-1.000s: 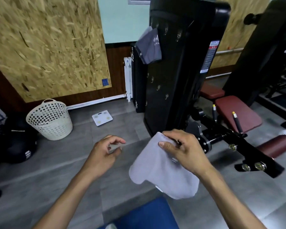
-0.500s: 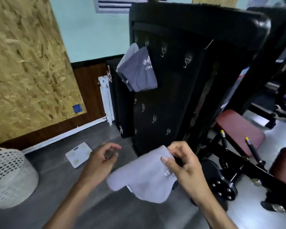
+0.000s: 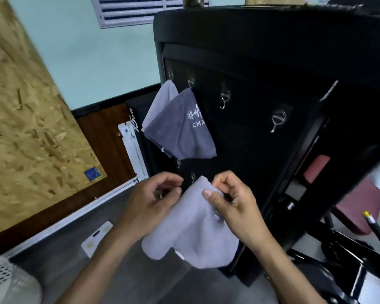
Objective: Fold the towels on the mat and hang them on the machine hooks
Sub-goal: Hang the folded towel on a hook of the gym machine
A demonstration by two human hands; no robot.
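A folded light grey towel (image 3: 191,231) hangs from my right hand (image 3: 233,205), which pinches its top corner between thumb and fingers. My left hand (image 3: 151,200) has its curled fingertips at the towel's left edge; I cannot tell if they grip it. In front stands the black machine (image 3: 261,128) with metal hooks. Two towels hang on its top-left hooks: a pale grey one (image 3: 160,102) and a dark grey one with a white logo (image 3: 180,128). To their right, one hook (image 3: 225,97) and another hook (image 3: 278,119) are bare.
A white perforated basket (image 3: 2,279) sits at the bottom left. A white scale (image 3: 97,238) lies on the grey floor by the wall. Maroon seat pads (image 3: 358,207) and black bars of the machine fill the right side.
I have come closer to the machine and the view has tilted up. My left hand has moved right to the towel's edge. Both hands and the towel have risen toward the hooks.
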